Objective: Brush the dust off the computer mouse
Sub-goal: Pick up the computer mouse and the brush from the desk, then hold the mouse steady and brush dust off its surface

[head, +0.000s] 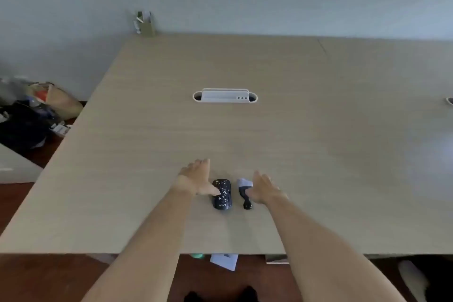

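Left hand (197, 178) is lying open, fingers extended and spread, gripping nothing. Its thumb is reaching toward the left flank of the computer mouse (222, 194) and appears to be touching or just grazing the mouse's upper left edge; contact cannot be confirmed at this resolution.

Right hand (263, 190) is also lying open, fingers extended forward, nothing clasped. Its thumb is overlapping the dark middle part of the brush (245, 192); whether it is pressing on the brush or only hovering over it cannot be told.

Landmark: the mouse. It is sitting flat on the table (245, 135), near the table's front edge, long axis pointing away from the person. Its black shell is showing white specks across the top and light lettering at the near end.

The brush is lying just right of the mouse, roughly parallel to it, apart from it by a narrow strip of tabletop. Pale bristles are pointing away from the person; the black handle knob is pointing toward the person.

Left hand is sitting left of the mouse, right hand right of the brush.

Well beyond the mouse, a white cable port (225, 97) is sitting set into the tabletop. Far beyond and left of the mouse, a small box (146, 24) is standing at the table's back corner by the wall. Far left of the mouse, off the table, bags (36, 108) are lying in a heap.
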{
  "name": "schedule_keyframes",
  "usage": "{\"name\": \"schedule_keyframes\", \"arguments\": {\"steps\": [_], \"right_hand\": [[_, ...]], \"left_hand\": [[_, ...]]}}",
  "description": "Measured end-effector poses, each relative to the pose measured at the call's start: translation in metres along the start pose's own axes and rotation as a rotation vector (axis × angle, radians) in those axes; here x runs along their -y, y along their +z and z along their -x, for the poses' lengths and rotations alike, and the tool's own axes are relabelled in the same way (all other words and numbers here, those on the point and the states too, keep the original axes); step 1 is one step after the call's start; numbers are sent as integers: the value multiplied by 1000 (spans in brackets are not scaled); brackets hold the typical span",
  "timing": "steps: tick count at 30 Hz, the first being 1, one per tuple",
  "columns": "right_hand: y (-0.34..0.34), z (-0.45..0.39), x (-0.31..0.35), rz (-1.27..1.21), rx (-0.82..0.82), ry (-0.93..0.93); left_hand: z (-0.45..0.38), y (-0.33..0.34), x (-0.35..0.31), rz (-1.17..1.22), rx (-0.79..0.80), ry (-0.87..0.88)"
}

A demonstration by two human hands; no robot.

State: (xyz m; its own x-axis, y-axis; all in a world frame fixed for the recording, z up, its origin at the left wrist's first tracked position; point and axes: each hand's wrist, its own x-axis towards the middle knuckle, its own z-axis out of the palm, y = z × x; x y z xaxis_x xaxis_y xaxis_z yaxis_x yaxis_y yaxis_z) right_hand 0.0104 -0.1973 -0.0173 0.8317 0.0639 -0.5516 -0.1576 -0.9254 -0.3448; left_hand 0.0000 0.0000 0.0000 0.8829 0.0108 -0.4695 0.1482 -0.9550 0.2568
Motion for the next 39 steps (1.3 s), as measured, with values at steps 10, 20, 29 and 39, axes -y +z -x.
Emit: {"name": "schedule_keyframes", "arguments": {"steps": [10, 20, 29, 39], "right_hand": [[47, -26, -30, -142, -150, -148], [22, -78, -63, 229, -447, -708], [22, -109, -48, 736, -612, -1382], [23, -94, -78, 752, -972, -1293]], "left_hand": [[-15, 69, 22, 80, -43, 222], [-36, 101, 45, 99, -319, 471], [-57, 118, 36, 135, -418, 582], [-49, 139, 40, 224, -530, 575]]}}
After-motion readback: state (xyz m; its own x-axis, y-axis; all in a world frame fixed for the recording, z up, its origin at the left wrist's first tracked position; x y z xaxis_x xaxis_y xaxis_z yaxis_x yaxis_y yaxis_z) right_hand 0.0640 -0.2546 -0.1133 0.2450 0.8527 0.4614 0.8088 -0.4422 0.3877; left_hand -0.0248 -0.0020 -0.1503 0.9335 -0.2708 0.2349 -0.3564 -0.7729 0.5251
